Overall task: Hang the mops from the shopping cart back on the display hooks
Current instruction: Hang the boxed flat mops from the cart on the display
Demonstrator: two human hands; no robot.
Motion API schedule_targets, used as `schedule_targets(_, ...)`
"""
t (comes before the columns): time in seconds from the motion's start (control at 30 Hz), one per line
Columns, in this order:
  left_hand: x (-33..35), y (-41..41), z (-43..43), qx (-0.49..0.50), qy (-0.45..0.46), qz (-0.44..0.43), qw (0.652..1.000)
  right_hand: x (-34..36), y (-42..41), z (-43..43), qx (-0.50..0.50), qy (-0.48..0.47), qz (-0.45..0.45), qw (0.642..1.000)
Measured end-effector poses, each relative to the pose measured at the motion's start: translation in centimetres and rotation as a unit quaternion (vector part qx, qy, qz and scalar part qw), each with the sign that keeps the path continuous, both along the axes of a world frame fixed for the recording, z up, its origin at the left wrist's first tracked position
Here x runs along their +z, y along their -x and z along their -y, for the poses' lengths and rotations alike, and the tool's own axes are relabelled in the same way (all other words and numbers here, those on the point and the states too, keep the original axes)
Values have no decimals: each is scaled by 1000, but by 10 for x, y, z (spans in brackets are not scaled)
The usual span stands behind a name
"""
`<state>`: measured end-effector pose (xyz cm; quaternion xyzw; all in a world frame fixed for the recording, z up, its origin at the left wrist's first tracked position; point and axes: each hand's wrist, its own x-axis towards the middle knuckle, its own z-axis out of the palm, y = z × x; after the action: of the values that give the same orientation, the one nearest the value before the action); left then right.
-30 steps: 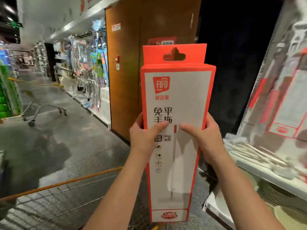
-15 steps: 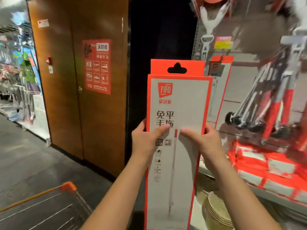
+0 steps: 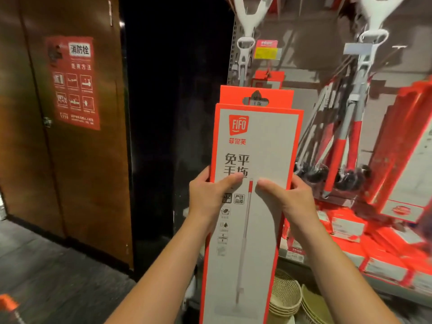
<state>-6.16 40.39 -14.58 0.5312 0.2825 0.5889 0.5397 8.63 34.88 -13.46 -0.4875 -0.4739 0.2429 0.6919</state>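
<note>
a: what's each hand doing?

b: the left hand [image 3: 208, 195] and right hand [image 3: 289, 199] both clasp the boxed mop [image 3: 252, 206], thumbs across its pale front, fingers wrapped round the orange side edges. same grasp as half a second ago.

a: and where is the box?

b: upright at centre, held before the display rack [image 3: 301, 73] on the right. its hang tab [image 3: 256, 99] now overlaps another boxed mop hanging on the hook [image 3: 268, 78] just behind; earlier that hanging box sat clear off to the right of it.

a: what else changed?

b: the view swung right. the wooden door [image 3: 77, 160] with its red notice [image 3: 73, 83] slid toward the left edge, and the cart's orange handle [image 3: 8, 302] is only a sliver at the near-left corner. the hanging mop handles [image 3: 346, 136] and the orange boxes [image 3: 374, 253] on the shelf fill more of the right. woven baskets [image 3: 285, 295] sit low beside the box.
</note>
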Motion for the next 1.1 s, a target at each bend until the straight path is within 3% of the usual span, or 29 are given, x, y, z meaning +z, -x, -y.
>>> schedule_targets(0.33,3,-61,-94,-60,18,23,998,5,-52,-77,-48,-1,-4,999)
schedule_targets(0.83,48,-116,-286,-141,-22,2,990,42,-101,-248,-121,-18,1,993)
schedule_targets(1.1,71,-162,-352,-157,-30,38,986,65,-143,-314,-135,-43,10,990)
